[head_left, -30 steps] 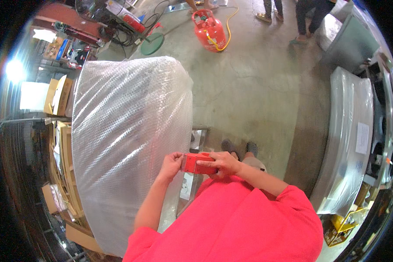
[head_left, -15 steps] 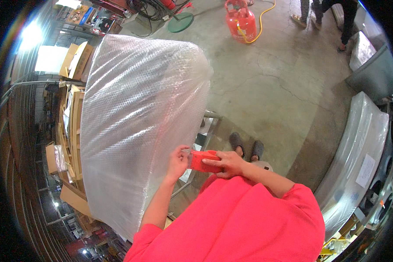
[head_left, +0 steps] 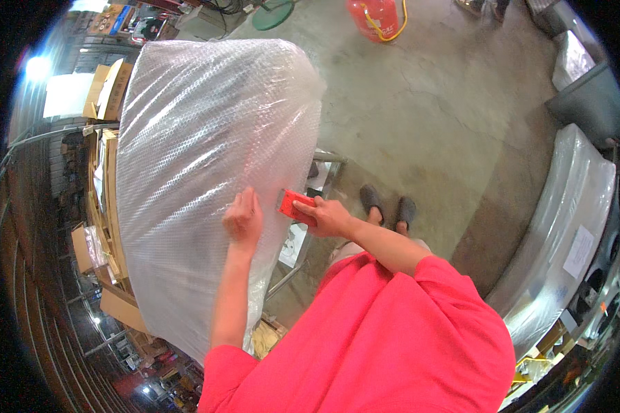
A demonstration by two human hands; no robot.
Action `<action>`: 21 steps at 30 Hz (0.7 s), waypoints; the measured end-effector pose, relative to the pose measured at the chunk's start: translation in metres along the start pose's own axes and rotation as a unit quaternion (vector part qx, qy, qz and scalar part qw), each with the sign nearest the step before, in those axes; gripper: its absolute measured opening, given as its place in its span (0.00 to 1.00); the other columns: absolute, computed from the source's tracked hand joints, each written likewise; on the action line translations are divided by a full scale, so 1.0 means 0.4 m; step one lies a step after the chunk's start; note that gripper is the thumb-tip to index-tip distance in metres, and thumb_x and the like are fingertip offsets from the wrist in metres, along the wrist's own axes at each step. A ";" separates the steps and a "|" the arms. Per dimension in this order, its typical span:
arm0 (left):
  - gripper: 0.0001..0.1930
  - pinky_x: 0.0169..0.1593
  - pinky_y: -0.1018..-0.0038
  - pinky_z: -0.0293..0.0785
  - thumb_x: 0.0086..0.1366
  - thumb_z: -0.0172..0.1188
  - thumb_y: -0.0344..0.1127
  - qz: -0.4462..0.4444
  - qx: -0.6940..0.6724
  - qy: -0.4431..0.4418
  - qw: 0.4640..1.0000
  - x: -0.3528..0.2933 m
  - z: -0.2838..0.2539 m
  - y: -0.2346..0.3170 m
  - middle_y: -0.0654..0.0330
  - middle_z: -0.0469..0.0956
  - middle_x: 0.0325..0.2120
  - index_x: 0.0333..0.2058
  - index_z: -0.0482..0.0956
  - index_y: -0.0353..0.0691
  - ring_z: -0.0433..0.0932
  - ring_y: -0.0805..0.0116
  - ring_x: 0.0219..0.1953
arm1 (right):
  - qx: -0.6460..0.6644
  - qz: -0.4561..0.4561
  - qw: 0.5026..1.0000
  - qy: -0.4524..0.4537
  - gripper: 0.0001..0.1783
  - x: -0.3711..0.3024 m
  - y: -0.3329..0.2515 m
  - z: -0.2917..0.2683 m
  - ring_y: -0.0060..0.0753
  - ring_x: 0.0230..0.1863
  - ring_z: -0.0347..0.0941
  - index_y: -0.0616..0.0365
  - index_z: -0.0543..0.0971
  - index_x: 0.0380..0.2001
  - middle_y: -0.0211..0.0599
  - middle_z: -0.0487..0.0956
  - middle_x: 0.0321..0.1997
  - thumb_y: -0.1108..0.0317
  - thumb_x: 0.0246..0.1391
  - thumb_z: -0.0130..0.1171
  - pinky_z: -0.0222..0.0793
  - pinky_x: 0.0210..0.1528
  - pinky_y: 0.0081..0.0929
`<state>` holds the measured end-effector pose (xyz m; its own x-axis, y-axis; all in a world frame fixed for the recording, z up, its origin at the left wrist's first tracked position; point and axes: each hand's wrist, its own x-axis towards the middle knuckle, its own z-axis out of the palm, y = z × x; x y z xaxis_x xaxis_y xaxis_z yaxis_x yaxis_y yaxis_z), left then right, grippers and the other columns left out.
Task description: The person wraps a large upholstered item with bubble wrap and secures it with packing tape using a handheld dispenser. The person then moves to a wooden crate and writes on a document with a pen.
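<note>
A large object fully wrapped in clear bubble wrap (head_left: 193, 165) stands in front of me and to my left; what is inside cannot be made out. My right hand (head_left: 329, 215) grips a red tape dispenser (head_left: 298, 208), its front end turned toward the wrap's right side. Over the wrap, left of the dispenser, is my left hand (head_left: 243, 219), its fingers drawn together. Whatever they pinch is too small or too clear to make out.
A metal frame (head_left: 332, 157) shows beside the wrapped object's right side. Ahead on the concrete floor stands a red gas cylinder (head_left: 373, 19) with a yellow hose. Another plastic-wrapped item (head_left: 565, 227) leans at the right. Cardboard boxes (head_left: 110, 89) line the left. Another person's feet show far off.
My hands have moved forward and apart, the left onto the wrap, the right carrying the tape dispenser. The view has shifted, so the gas cylinder now sits higher and is partly cut off.
</note>
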<state>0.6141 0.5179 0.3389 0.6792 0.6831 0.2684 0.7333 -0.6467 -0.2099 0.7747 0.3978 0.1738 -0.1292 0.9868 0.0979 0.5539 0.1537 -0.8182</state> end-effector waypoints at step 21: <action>0.37 0.76 0.52 0.27 0.65 0.53 0.47 0.317 0.197 -0.294 0.880 -0.195 0.344 0.018 0.60 0.51 0.74 0.70 0.58 0.39 0.43 0.60 0.76 | -0.067 0.076 0.992 -0.069 0.40 -0.046 0.085 0.054 0.56 0.37 0.80 0.42 0.68 0.62 0.52 0.79 0.39 0.60 0.42 0.69 0.77 0.34 0.49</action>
<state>0.5706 0.5064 0.1873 0.7689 0.3599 -0.5284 0.0766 -0.8724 -0.4827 0.7782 0.3837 0.1318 -0.1415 0.9841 -0.1072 0.6785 0.0176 -0.7344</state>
